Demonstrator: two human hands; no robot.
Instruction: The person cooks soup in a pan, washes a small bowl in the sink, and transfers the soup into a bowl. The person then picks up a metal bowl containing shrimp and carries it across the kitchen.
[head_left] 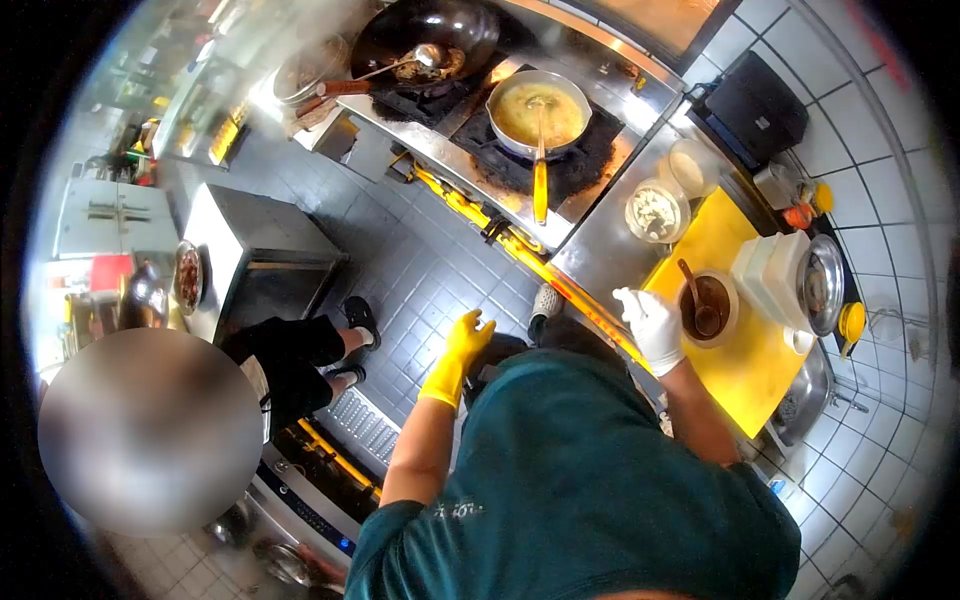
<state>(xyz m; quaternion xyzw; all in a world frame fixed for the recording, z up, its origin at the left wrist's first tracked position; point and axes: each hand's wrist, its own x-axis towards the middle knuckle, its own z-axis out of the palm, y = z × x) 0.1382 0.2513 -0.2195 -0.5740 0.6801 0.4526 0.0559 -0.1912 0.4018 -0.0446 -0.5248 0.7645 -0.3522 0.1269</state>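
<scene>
My left hand (pixel 460 352), in a yellow glove, hangs over the floor in front of the stove with its fingers apart and nothing in them. In a white glove, my right hand (pixel 652 330) is held above the counter edge, fingers loosely bent and empty. Just right of it stands a white container (pixel 728 335) of dark brown sauce with a ladle (pixel 706 318) in it. This container rests on a yellow board (pixel 715 235). Farther forward, a pan (pixel 490 108) of yellowish soup sits on the burner, a yellow-handled utensil (pixel 541 190) leaning in it.
A wok (pixel 385 45) with a ladle is at the back left of the stove. Bowls (pixel 655 212) and white tubs (pixel 770 270) stand on the right counter. Another person (pixel 290 365) stands at left beside a steel cabinet (pixel 265 230). A yellow rail (pixel 580 300) runs along the stove front.
</scene>
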